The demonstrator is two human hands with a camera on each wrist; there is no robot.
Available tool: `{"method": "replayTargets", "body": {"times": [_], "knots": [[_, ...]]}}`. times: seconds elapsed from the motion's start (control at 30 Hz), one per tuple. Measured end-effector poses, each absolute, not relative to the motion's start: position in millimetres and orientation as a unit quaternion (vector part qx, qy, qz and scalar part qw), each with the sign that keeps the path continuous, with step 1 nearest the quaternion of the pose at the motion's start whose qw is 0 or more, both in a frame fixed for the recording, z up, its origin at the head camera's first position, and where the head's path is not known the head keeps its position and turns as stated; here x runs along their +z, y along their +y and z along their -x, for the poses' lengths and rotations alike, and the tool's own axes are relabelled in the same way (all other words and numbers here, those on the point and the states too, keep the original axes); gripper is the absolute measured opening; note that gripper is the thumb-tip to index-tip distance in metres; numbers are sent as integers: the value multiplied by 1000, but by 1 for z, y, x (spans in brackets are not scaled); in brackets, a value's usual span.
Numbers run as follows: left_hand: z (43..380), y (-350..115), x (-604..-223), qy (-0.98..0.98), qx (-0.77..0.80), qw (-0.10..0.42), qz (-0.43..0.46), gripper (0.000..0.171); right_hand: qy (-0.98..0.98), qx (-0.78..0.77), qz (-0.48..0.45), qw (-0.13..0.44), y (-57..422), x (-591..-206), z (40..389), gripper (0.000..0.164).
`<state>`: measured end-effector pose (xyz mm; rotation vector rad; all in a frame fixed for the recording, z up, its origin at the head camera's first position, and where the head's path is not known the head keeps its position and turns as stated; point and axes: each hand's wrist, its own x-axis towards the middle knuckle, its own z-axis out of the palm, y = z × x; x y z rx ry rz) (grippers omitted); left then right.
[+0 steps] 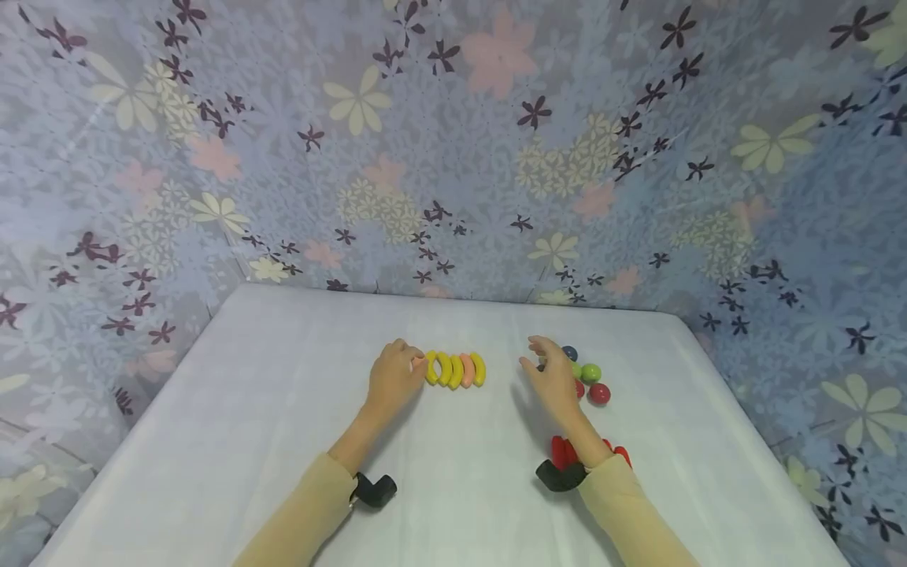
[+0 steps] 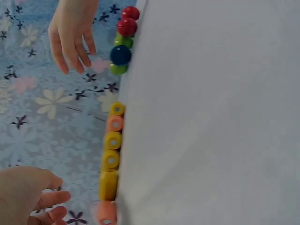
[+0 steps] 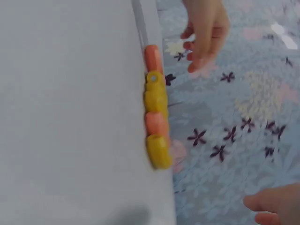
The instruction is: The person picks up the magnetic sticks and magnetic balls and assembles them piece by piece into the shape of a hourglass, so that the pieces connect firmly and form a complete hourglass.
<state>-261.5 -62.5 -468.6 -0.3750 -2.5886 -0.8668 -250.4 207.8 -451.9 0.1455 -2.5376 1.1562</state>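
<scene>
Curved pieces (image 1: 457, 372) lie in a row; left hand (image 1: 390, 382) at its nine o'clock, right hand (image 1: 556, 381) at three (both empty, fingers parted).

Tbl (image 1: 468, 457) w/ curved pcs (image 1: 456, 371), balls (image 1: 591, 373), red pcs (image 1: 558, 452)

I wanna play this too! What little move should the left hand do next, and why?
Perhaps lift the left hand gently away from the row of curved pieces: the peach end piece already lies in line, and in the right wrist view the fingers look clear of it.
</scene>
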Motion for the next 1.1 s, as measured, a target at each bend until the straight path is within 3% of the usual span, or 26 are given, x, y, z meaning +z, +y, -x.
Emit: {"method": "replayTargets", "body": {"times": [0.2,0.57,0.8,1.1], "knots": [[270,-52,-477,-931,-289,198,104,24,-864,468,-5,187,229,-466,248,34],[280,-42,-484,-947,-268,164,65,26,-815,527,80,229,254,-482,241,28],[277,-43,-486,-954,-233,176,67,30,-820,514,86,235,258,-491,237,31],[255,-49,-485,-954,-199,185,123,33,-835,515,105,163,260,-498,233,40]]}}
